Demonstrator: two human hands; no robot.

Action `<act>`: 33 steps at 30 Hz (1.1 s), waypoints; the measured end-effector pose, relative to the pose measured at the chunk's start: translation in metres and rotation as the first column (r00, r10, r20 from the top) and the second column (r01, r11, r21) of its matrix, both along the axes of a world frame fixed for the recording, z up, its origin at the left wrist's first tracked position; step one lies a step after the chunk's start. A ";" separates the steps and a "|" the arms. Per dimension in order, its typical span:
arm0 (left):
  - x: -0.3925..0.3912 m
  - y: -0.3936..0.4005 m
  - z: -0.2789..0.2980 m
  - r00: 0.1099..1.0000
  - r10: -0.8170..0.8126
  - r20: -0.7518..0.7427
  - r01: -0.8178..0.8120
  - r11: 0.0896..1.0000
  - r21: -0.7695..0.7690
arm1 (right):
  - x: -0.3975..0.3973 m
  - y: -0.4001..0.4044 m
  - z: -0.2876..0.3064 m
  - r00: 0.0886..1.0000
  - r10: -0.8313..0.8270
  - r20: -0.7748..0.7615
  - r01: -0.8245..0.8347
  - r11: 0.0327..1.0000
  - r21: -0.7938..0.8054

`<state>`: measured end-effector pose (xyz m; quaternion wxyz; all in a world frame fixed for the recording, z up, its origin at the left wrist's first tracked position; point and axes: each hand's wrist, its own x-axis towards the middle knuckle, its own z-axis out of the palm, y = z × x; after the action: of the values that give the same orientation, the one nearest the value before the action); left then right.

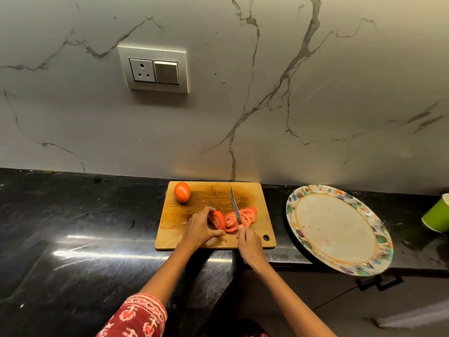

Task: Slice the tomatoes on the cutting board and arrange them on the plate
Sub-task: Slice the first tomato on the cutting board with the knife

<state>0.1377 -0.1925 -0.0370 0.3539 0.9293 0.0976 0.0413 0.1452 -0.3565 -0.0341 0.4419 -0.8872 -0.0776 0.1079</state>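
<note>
Left hand (pixel 199 227) grips tomato piece (pixel 218 218); right hand (pixel 249 243) holds knife (pixel 235 207) mid-cutting board (pixel 213 198).

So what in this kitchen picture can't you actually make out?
All in the head view:
- Knife handle: wrapped inside the right hand; only the blade shows.
- Tomato piece being cut: its far side is covered by the left hand.
- Green cup: cut off by the right edge, contents unseen.
- Tomato slices: they overlap, so the count is unclear.
- Plate: orange smears too faint to identify.
</note>
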 end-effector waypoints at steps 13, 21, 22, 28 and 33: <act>-0.007 0.009 -0.011 0.998 -0.054 0.036 0.062 0.954 -0.292 | -0.016 0.008 -0.004 0.984 0.178 0.011 -0.176 0.981 -0.086; 0.003 0.011 0.004 0.993 -0.104 -0.059 0.089 0.971 -0.220 | -0.006 0.010 0.004 0.999 0.045 0.020 -0.047 0.997 0.068; 0.003 0.011 0.005 0.990 -0.113 -0.088 0.092 0.972 -0.218 | -0.005 0.010 0.005 0.999 0.029 0.018 -0.031 0.996 0.085; 0.005 -0.005 0.007 0.963 0.164 -0.214 -0.157 0.986 0.050 | 0.001 0.007 -0.001 1.000 -0.031 -0.002 0.031 0.997 0.071; 0.016 -0.021 0.011 0.933 0.204 -0.297 -0.144 0.967 0.211 | 0.004 0.001 -0.003 0.999 -0.050 0.015 0.049 0.997 0.057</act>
<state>0.1533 -0.2138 -0.0265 0.2405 0.9403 0.2311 -0.0680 0.1490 -0.3552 -0.0371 0.4689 -0.8767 -0.0623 0.0876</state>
